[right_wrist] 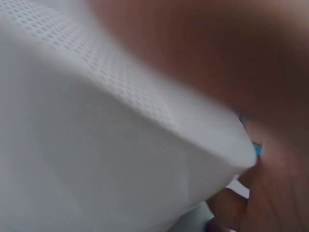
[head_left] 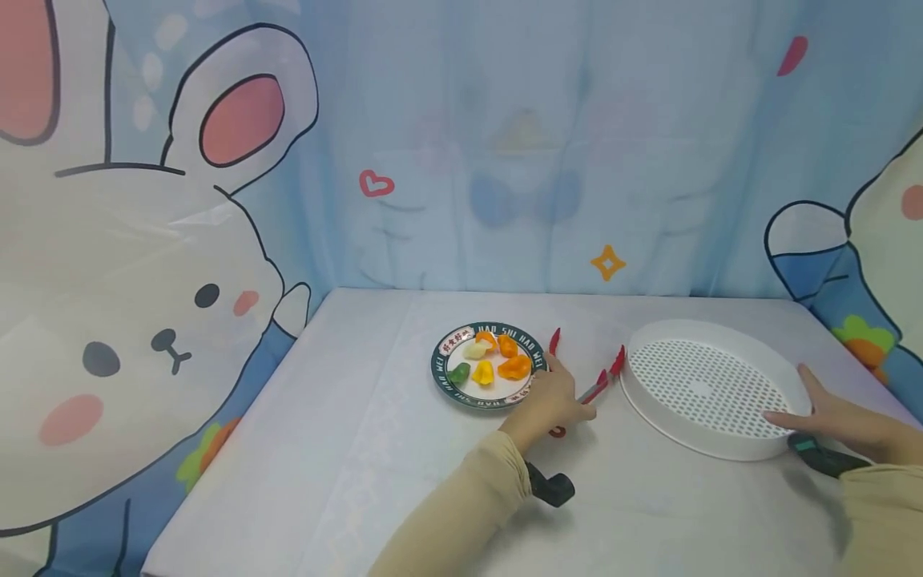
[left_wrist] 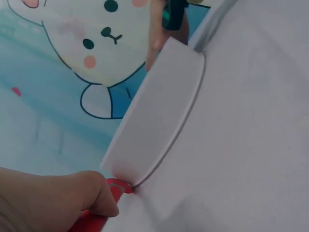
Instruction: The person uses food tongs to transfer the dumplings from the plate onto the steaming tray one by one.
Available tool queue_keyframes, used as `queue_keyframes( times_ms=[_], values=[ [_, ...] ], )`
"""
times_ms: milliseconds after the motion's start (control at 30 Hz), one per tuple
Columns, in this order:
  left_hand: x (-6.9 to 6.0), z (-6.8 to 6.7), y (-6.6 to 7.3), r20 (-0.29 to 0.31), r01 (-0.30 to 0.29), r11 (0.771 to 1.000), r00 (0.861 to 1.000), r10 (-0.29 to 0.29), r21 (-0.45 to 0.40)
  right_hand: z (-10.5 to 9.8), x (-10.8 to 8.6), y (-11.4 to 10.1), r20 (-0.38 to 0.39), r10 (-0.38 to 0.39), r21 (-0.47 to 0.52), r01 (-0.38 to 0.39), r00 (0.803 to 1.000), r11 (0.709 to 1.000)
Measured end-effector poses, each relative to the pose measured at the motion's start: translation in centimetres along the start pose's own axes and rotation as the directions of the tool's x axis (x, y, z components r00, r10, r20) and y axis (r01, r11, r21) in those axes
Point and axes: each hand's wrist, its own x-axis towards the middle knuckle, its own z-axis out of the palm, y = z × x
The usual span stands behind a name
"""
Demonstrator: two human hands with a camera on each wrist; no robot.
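My left hand point(head_left: 548, 405) grips a pair of red-tipped tongs point(head_left: 611, 370) just to the right of the plate. In the left wrist view, a red end of the tongs point(left_wrist: 116, 186) lies at the lower edge of the white sieve point(left_wrist: 157, 108); I cannot tell whether they touch. On the right, my right hand point(head_left: 840, 417) holds the rim of that round white sieve point(head_left: 703, 389), with the thumb over the inside and fingers around the outer wall. The sieve's perforated bottom shows from above. Much of the tongs is hidden by the left hand.
A green-rimmed plate point(head_left: 450, 390) bears several small pepper-shaped pieces point(head_left: 483, 373) in orange, yellow, green and pale tones. Both stand on a white-covered table point(head_left: 346, 449). A blue cartoon curtain point(head_left: 461, 224) hangs behind it.
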Motion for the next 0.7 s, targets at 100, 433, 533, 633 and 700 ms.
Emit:
queue_keyframes(
  times_ms=[100,433,533,633,700],
  values=[
    [0.3,-0.5,0.0,-0.003,-0.019,0.999,1.000,0.019,-0.027,0.0,-0.2,0.4,-0.011,0.003,-0.081,-0.004,1.000,0.997],
    [0.4,-5.5,-2.2,-0.131,-0.173,0.947,0.981,0.142,-0.270,0.0,-0.5,-0.6,0.027,-0.002,-0.114,0.005,1.000,0.993],
    [0.2,-8.5,-5.3,-0.082,-0.218,0.910,0.976,0.203,-0.352,0.0,-0.5,-1.0,0.040,0.001,-0.104,0.003,0.999,0.995],
    [0.4,-10.8,-9.3,-0.001,-0.246,0.885,0.964,0.267,-0.394,0.1,-0.5,-1.2,0.049,0.007,-0.101,-0.002,0.999,0.995],
    [0.8,-11.7,-12.0,0.061,-0.235,0.883,0.957,0.283,-0.406,0.2,-0.5,-1.3,0.051,0.013,-0.087,-0.008,0.999,0.996]
  ],
)
